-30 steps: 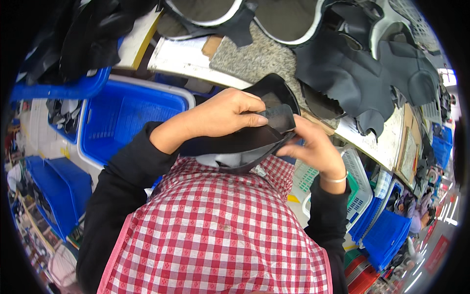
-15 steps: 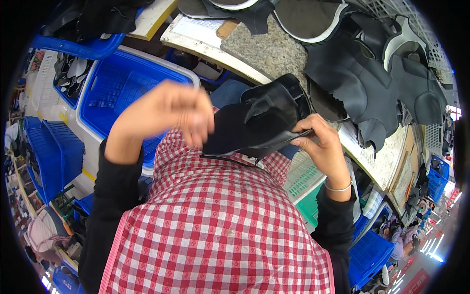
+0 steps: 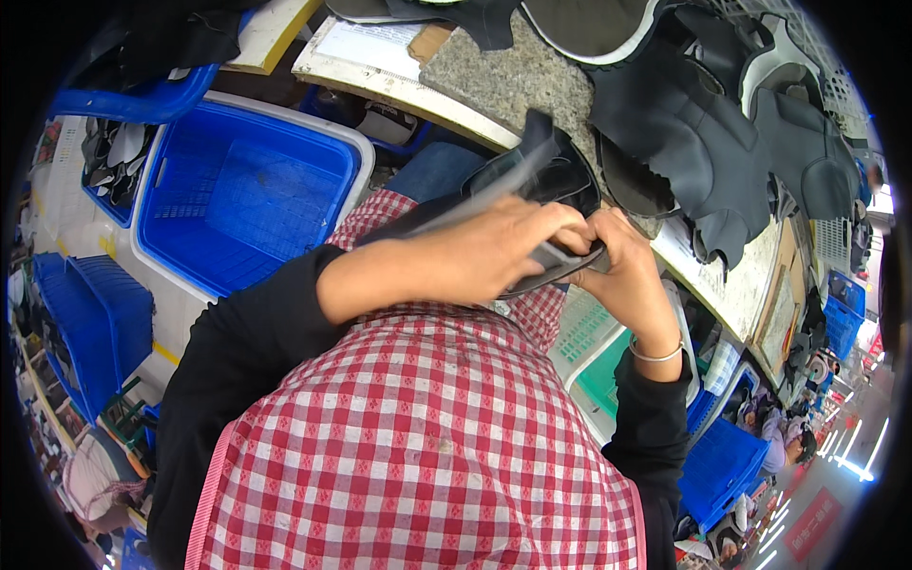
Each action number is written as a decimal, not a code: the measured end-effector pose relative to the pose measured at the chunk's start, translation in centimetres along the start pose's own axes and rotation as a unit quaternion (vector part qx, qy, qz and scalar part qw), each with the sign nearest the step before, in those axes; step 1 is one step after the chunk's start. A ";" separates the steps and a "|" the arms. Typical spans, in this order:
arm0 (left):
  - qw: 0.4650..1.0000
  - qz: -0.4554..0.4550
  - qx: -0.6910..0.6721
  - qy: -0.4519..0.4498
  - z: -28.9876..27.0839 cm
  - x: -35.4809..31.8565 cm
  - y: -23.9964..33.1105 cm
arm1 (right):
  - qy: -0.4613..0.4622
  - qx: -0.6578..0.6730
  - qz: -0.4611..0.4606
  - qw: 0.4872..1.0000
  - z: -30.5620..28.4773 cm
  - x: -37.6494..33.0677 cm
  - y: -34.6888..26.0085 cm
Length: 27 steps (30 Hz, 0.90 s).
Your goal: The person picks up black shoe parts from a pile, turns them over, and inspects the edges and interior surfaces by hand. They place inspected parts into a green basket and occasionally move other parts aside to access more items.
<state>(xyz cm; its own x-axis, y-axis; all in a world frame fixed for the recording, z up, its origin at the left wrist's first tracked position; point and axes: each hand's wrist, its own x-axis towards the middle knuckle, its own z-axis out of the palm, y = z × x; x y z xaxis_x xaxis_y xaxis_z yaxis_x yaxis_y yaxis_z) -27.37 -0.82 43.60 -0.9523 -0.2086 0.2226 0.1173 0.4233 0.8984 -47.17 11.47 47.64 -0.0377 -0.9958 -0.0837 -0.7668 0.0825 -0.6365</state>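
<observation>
Hands meeting at chest height over the red-and-white checked apron [image 3: 427, 456], well above the blue basket [image 3: 247, 190] on the floor to the left. Left hand [image 3: 503, 252] wrapped over the top of a black shoe upper [image 3: 546, 185], fingers curled down around its lower edge, grip clamped on the piece. Right hand [image 3: 622, 261] pressed in from the other side, thumb and fingers pinching the same edge where a grey strip [image 3: 556, 256] runs along it, grip likewise closed on the upper. Upper held tilted, its opening turned up and away toward the stone-topped bench [image 3: 518, 71], touching neither bench nor basket. More dark cut pieces [image 3: 703, 133] spread over the bench just beyond, apart from the one in hand.

Judged as mid-handling: working or checking the rim of the piece, both hands bearing on one short stretch of edge. Exactly what passes between the fingertips hidden behind the left knuckles. Next move, by the look of it, calls for a firm hold with one hand while the other shifts along the edge, keeping the soft material from folding or slipping.
</observation>
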 end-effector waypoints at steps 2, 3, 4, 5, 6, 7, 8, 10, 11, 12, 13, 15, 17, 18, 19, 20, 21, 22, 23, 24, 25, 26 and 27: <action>0.997 0.002 0.073 0.000 0.0 -0.6 -2.3 | 0.005 0.019 0.001 1.000 0.8 -0.2 -0.1; 0.992 0.029 0.117 0.031 0.1 -1.4 -3.3 | 0.004 0.027 0.003 1.000 1.3 -0.2 -0.2; 0.979 0.039 0.196 0.048 -0.1 -2.1 -4.3 | 0.002 0.018 0.005 1.000 1.6 -0.3 -0.3; 0.954 0.064 0.279 0.088 -0.4 -2.7 -5.1 | 0.006 0.010 0.008 1.000 2.0 -0.2 -0.6; 0.952 0.075 0.280 0.102 -1.1 -3.2 -5.7 | 0.006 0.000 0.005 1.000 2.3 0.0 -0.9; 0.926 0.074 0.356 0.102 -1.5 -3.4 -6.0 | 0.016 -0.013 0.003 1.000 2.5 0.3 -1.5; 0.903 0.093 0.403 0.115 -2.2 -3.6 -6.0 | 0.010 -0.027 -0.008 1.000 2.9 0.5 -2.3; 0.861 0.124 0.465 0.164 -3.3 -4.1 -4.9 | 0.026 -0.064 -0.038 0.997 3.1 0.6 -4.6; 0.842 0.126 0.488 0.195 -4.2 -4.5 -4.2 | 0.029 -0.083 -0.048 0.995 3.0 0.5 -5.8; 0.830 0.154 0.483 0.233 -4.7 -5.4 -3.1 | 0.058 -0.122 -0.086 0.987 2.7 0.0 -7.3; 0.809 0.204 0.474 0.283 -4.9 -6.4 -2.1 | 0.115 -0.139 -0.161 0.970 2.4 -0.5 -8.3; 0.777 0.268 0.474 0.316 -5.2 -8.5 -0.4 | 0.187 -0.112 -0.215 0.952 2.3 -1.9 -10.0; 0.767 0.305 0.469 0.313 -5.3 -9.8 0.0 | 0.190 -0.110 -0.216 0.951 3.2 -2.3 -9.8; 0.797 0.280 0.450 0.288 -5.5 -10.6 0.2 | 0.195 -0.105 -0.220 0.950 3.8 -2.4 -9.4; 0.821 0.281 0.412 0.279 -5.6 -10.7 -0.1 | 0.203 -0.106 -0.224 0.947 4.4 -2.5 -8.8; 0.843 0.267 0.391 0.255 -5.7 -11.0 -0.2 | 0.208 -0.106 -0.223 0.946 4.9 -2.5 -8.3; 0.865 0.250 0.368 0.230 -5.8 -10.9 -0.3 | 0.214 -0.106 -0.215 0.947 5.4 -2.5 -7.8; 0.873 0.251 0.356 0.220 -5.8 -10.9 -0.3 | 0.234 -0.102 -0.219 0.942 5.9 -2.4 -7.4; 0.880 0.252 0.345 0.210 -5.8 -10.8 -0.3 | 0.248 -0.100 -0.219 0.938 6.2 -2.5 -7.2; 0.882 0.258 0.340 0.202 -5.8 -10.6 -0.2 | 0.258 -0.101 -0.211 0.937 6.4 -2.4 -7.1; 0.893 0.248 0.327 0.186 -5.8 -10.4 -0.1 | 0.272 -0.096 -0.203 0.936 6.6 -2.5 -7.1; 0.899 0.244 0.320 0.172 -5.9 -10.1 -0.1 | 0.279 -0.098 -0.189 0.936 6.8 -2.4 -7.1; 0.906 0.239 0.313 0.157 -5.7 -9.8 0.0 | 0.289 -0.094 -0.175 0.937 6.9 -2.5 -7.0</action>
<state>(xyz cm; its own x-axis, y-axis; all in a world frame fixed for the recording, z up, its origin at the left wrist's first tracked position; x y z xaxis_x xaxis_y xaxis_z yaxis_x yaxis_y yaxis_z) -16.43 -3.85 43.61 -0.6970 -0.0678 0.7138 0.2186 0.9281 0.3016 -37.34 13.62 47.01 -0.0625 -0.8206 0.5681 -0.8944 -0.2065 -0.3967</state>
